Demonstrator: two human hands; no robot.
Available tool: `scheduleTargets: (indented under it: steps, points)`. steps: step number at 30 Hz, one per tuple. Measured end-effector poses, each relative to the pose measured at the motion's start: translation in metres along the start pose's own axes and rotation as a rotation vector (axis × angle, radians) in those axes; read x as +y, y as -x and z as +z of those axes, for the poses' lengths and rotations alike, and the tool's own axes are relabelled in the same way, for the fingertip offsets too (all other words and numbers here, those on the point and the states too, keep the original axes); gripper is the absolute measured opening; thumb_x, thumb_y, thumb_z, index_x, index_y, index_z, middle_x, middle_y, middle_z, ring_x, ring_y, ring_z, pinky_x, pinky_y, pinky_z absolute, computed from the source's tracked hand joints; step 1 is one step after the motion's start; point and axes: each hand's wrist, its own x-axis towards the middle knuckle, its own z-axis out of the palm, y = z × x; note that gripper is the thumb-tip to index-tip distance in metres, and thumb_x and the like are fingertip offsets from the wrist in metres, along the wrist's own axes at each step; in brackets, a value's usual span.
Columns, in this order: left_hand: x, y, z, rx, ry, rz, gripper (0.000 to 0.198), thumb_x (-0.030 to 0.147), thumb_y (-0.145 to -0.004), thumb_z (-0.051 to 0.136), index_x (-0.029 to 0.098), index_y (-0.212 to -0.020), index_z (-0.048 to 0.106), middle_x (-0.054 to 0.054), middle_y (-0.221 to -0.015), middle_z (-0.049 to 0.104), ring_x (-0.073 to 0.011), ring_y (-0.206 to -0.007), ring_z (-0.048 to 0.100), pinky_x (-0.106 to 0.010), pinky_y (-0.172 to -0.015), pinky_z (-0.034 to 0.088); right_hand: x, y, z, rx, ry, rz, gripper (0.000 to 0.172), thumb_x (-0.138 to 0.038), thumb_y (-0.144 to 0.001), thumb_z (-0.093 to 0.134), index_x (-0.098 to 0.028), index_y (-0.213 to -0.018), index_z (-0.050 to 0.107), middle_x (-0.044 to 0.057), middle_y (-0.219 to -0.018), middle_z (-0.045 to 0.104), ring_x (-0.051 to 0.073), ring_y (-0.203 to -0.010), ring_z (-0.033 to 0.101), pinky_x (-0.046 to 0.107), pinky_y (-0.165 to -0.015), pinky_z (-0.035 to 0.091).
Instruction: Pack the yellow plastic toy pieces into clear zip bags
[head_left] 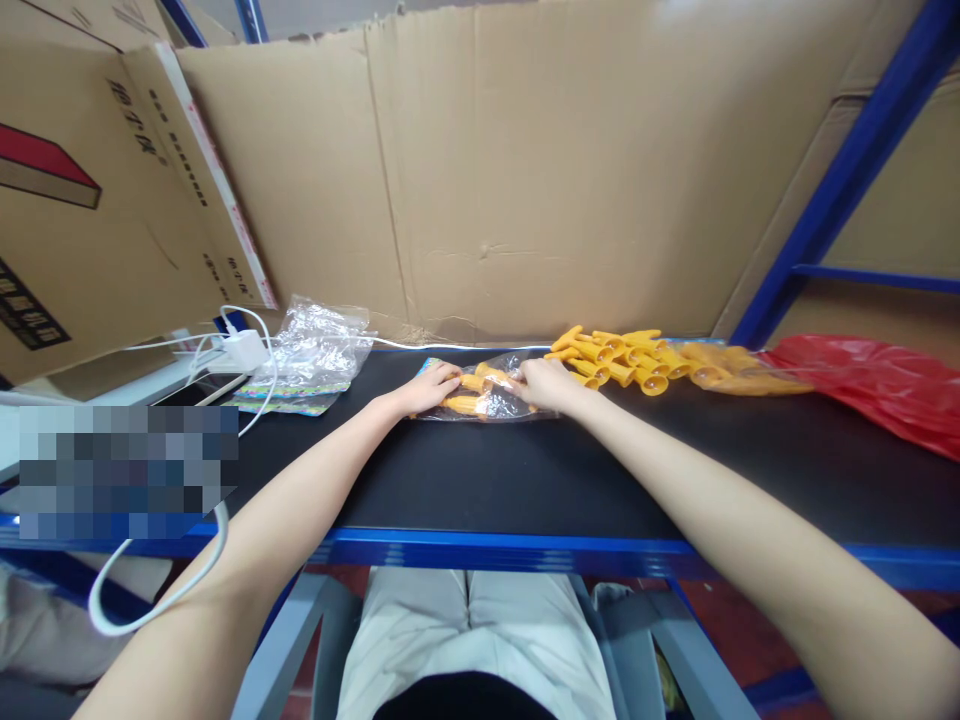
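A clear plastic bag (491, 398) with orange plastic pieces inside lies on the black table top (525, 470). My left hand (430, 387) grips its left end with curled fingers. My right hand (546, 384) pinches its right end. Just right of my right hand lies a heap of loose orange trumpet-shaped pieces (622, 362).
A pile of empty clear bags (319, 345) on colourful cards lies at the left, beside a white charger (241, 352) with its cable. A red plastic bag (870, 385) lies at the right. Cardboard sheets (525, 170) wall the back. A blue table edge (510, 552) runs along the front.
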Motion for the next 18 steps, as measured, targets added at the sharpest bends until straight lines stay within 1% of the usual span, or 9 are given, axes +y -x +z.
scheduleTargets:
  steps: [3, 6, 9, 12, 13, 15, 16, 18]
  points:
    - [-0.002, -0.001, 0.002, 0.003, 0.032, 0.015, 0.044, 0.041, -0.087, 0.029, 0.016, -0.116, 0.051, -0.008, -0.123, 0.053, -0.0183, -0.116, 0.045, -0.031, -0.103, 0.032, 0.002, -0.004, 0.011, 0.117, -0.034, 0.004, 0.035, -0.037, -0.086, 0.044, -0.011, -0.09, 0.066, 0.015, -0.092, 0.064, 0.025, -0.088, 0.06, 0.034, -0.077, 0.042]
    - [-0.006, -0.003, 0.006, 0.052, 0.046, -0.031, 0.048, 0.041, -0.088, 0.029, 0.013, -0.124, 0.045, -0.011, -0.131, 0.047, -0.0189, -0.121, 0.042, -0.032, -0.105, 0.029, 0.006, -0.011, 0.022, 0.198, -0.242, -0.082, 0.029, -0.029, -0.085, 0.047, -0.012, -0.101, 0.065, 0.014, -0.106, 0.06, 0.021, -0.098, 0.057, 0.03, -0.084, 0.042]
    - [-0.01, -0.004, 0.009, 0.115, 0.035, -0.073, 0.052, 0.04, -0.088, 0.028, 0.011, -0.131, 0.037, -0.013, -0.139, 0.038, -0.0188, -0.129, 0.033, -0.032, -0.108, 0.024, 0.01, -0.018, 0.028, 0.23, -0.421, -0.145, 0.033, -0.018, -0.081, 0.053, -0.009, -0.111, 0.061, 0.014, -0.115, 0.056, 0.018, -0.107, 0.052, 0.027, -0.092, 0.038]
    - [-0.011, -0.004, 0.01, 0.15, 0.01, -0.114, 0.055, 0.041, -0.089, 0.027, 0.01, -0.134, 0.031, -0.014, -0.144, 0.031, -0.0181, -0.134, 0.026, -0.031, -0.109, 0.021, 0.011, -0.017, 0.028, 0.208, -0.415, -0.13, 0.039, -0.007, -0.075, 0.052, -0.007, -0.113, 0.057, 0.015, -0.117, 0.054, 0.018, -0.11, 0.05, 0.027, -0.093, 0.038]
    - [-0.011, -0.004, 0.01, 0.161, -0.005, -0.135, 0.055, 0.041, -0.089, 0.027, 0.01, -0.135, 0.03, -0.015, -0.144, 0.029, -0.0186, -0.135, 0.024, -0.032, -0.109, 0.02, 0.01, -0.015, 0.027, 0.201, -0.377, -0.103, 0.039, -0.007, -0.074, 0.052, -0.007, -0.113, 0.057, 0.014, -0.116, 0.054, 0.018, -0.109, 0.051, 0.028, -0.092, 0.039]
    - [-0.008, -0.002, 0.009, 0.178, -0.033, -0.2, 0.057, 0.043, -0.089, 0.025, 0.009, -0.136, 0.027, -0.017, -0.145, 0.028, -0.0213, -0.135, 0.024, -0.035, -0.108, 0.022, 0.006, -0.01, 0.024, 0.201, -0.263, -0.024, 0.034, -0.013, -0.077, 0.053, -0.008, -0.11, 0.055, 0.015, -0.113, 0.054, 0.021, -0.106, 0.051, 0.031, -0.089, 0.04]
    - [-0.007, -0.001, 0.008, 0.174, -0.039, -0.242, 0.058, 0.045, -0.089, 0.025, 0.01, -0.136, 0.026, -0.018, -0.144, 0.029, -0.0233, -0.134, 0.026, -0.037, -0.107, 0.024, 0.004, -0.007, 0.022, 0.204, -0.199, 0.02, 0.033, -0.019, -0.078, 0.053, -0.008, -0.109, 0.054, 0.017, -0.113, 0.053, 0.023, -0.105, 0.051, 0.032, -0.088, 0.041]
    - [-0.004, 0.0, 0.007, 0.138, -0.036, -0.321, 0.061, 0.049, -0.089, 0.023, 0.011, -0.137, 0.025, -0.019, -0.143, 0.032, -0.0267, -0.13, 0.034, -0.04, -0.103, 0.03, 0.0, -0.002, 0.019, 0.192, -0.098, 0.11, 0.037, -0.032, -0.082, 0.051, -0.007, -0.109, 0.052, 0.02, -0.112, 0.052, 0.028, -0.102, 0.052, 0.035, -0.082, 0.042]
